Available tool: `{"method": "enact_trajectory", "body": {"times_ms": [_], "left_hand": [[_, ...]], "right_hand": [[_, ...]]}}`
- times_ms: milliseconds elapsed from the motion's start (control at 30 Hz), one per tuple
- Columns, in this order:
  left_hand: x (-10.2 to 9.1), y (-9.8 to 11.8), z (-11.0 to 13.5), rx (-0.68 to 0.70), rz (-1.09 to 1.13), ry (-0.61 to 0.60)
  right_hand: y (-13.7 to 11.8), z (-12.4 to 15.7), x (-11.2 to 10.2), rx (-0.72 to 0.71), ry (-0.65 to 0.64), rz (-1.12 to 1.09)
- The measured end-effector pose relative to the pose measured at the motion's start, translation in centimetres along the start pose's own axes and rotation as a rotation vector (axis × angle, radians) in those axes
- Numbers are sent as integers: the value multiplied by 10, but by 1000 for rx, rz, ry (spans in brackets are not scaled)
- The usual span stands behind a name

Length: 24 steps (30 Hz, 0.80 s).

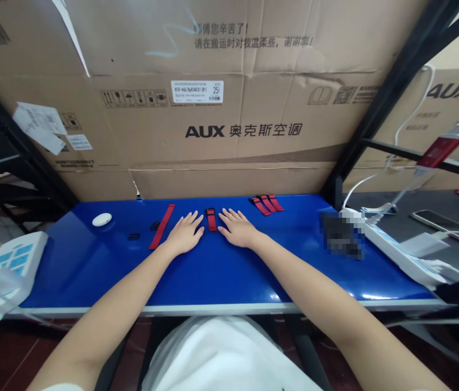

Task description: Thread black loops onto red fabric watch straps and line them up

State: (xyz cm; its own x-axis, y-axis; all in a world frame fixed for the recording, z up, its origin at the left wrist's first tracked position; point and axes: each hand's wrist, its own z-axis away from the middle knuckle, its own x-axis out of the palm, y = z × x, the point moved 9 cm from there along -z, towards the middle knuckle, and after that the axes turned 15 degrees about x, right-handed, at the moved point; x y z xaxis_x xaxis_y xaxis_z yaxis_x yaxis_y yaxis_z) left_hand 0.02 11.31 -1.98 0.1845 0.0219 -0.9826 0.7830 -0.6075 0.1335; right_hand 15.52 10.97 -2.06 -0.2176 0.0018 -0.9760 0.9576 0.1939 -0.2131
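1. White clothing, the wearer's own, seen at the near edge of the counter; counter blue-topped.
2. Left hand: laid palm down on the counter, fingers spread; nothing held in its grip.
3. Right hand: likewise laid palm down, fingers spread; nothing held in its grip.
4. Short red strap, 1 piece, fitted with a black buckle at its far end: placed between the 2 hands, just beside the fingertips; whether it is touched cannot be told.
5. Handling note, by judgement: the short red strap is best left flat and straight, with fingers set down beside it rather than across it, and the left hand lifted without the long strap being dragged.
6. Long red strap, 1 piece: laid slantwise just beside the left hand.
7. Loose black fittings, 2: 1 next to the long strap, 1 farther left.
8. Red straps with black fittings, 3, grouped beyond the right hand.
9. White round item, 1, at the far left.
10. Power strips, 2: left and right; sideways reach is hemmed in by these and their cables.
11. Dark item, blurred out, near the right strip.
12. Cardboard box: the back is walled off by it.
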Motion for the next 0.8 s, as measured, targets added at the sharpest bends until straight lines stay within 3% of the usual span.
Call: {"method": "enact_trajectory", "body": {"times_ms": [800], "left_hand": [[1,2,1,-22,-9,-13]], "right_hand": [[1,-1,1,-9,10,8]]}}
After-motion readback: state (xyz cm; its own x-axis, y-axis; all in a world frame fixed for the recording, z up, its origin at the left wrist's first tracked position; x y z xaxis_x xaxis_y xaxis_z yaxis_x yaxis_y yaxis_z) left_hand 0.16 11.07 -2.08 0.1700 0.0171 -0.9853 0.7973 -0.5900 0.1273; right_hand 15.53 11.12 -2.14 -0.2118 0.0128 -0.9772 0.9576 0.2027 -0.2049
